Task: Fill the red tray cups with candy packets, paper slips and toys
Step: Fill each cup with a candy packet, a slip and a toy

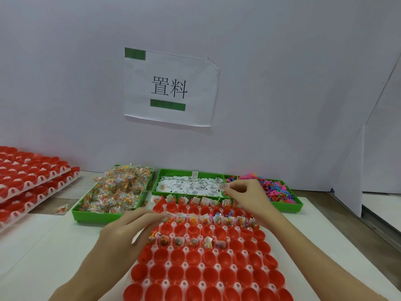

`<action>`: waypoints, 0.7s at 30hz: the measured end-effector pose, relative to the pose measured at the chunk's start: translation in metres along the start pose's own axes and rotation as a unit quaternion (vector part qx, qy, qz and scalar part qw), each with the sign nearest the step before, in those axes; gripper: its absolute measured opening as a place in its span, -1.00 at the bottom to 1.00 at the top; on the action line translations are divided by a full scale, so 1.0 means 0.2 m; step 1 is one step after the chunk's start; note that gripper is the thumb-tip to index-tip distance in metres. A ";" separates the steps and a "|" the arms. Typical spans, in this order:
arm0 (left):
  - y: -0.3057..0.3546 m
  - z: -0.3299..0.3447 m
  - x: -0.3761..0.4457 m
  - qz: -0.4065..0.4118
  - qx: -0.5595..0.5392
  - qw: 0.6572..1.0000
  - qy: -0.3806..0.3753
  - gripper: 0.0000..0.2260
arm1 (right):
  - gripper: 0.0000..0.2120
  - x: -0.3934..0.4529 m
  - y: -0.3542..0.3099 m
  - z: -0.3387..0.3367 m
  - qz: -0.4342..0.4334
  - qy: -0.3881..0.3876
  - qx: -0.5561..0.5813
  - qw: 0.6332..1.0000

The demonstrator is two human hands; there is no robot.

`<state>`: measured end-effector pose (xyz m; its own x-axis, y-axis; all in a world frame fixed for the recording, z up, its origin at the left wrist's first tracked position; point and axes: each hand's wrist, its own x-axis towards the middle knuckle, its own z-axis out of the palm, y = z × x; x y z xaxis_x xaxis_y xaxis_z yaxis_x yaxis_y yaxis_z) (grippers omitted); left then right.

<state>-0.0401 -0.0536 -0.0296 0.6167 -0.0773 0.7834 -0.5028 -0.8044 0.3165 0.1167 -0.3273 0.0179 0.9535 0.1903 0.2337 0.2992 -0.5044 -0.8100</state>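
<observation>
The red tray of cups (208, 270) lies in front of me on a white mat. Cups in its far rows hold candy packets (195, 220), some with paper slips; the near rows are bare. My left hand (128, 229) lies over the tray's left edge, fingers stretched toward a packet in the second row; whether it pinches the packet is blurred. My right hand (245, 198) hovers over the far right cups and pinches a few paper slips (223, 186).
Behind the tray stand a green bin heaped with candy packets (115, 192) and a green bin with paper slips (191, 185) and colourful toys (277, 190). Stacked red trays (28, 183) sit at the left. One loose packet (61, 209) lies on the table.
</observation>
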 end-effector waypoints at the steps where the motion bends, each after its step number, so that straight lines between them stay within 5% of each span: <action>1: 0.02 0.01 0.00 -0.028 -0.034 0.999 0.008 -0.79 | -0.89 -0.08 -0.03 -0.01 -0.008 -0.013 0.025 1.000; 3: 0.07 0.03 0.00 -0.090 -0.108 0.990 0.017 -0.87 | -0.92 -0.24 -0.09 -0.03 -0.018 -0.037 0.083 0.996; 6: 0.15 0.04 0.01 -0.232 -0.286 0.929 -0.030 -0.72 | -0.95 -0.47 -0.15 -0.03 -0.010 -0.042 0.136 0.990; 11: 0.23 0.05 0.02 -0.290 -0.409 0.861 -0.087 -0.79 | -0.93 -0.63 -0.15 0.05 -0.031 -0.064 0.130 0.989; 21: 0.30 0.02 0.00 -0.238 -0.386 0.875 -0.168 -0.84 | -0.85 -0.69 -0.14 0.08 -0.062 -0.134 0.089 0.985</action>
<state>-0.0663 -0.1043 -0.0127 0.9457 -0.1155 0.3037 -0.3198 -0.1652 0.9330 -0.0237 -0.3247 0.0001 0.8589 0.4691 0.2055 0.3786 -0.3115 -0.8716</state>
